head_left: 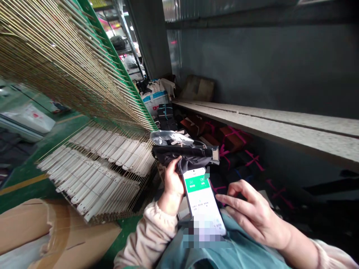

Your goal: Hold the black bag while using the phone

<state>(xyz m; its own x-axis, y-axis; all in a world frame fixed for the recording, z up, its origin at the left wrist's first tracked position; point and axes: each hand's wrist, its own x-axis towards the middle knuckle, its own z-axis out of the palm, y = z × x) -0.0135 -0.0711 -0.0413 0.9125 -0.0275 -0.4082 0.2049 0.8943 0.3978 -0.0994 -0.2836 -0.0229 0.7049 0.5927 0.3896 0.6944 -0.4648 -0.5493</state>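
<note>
My left hand (pixel 171 184) grips a bundle of dark fabric (pixel 187 156) with a clear plastic bag (pixel 168 136) on top of it. A phone (pixel 202 200) with a lit green-and-white screen lies on my lap, its upper edge against the left hand. My right hand (pixel 254 213) hovers beside the phone's right edge, fingers apart and stretched toward the screen, holding nothing.
A slanted rack of thin brass rods (pixel 70 67) hung with several white tags (pixel 95 168) fills the left. Cardboard (pixel 50 235) lies at lower left. A long stone-topped shelf (pixel 280 123) runs along the right wall, with dark bundles tied in pink ribbon (pixel 238 142) beneath it.
</note>
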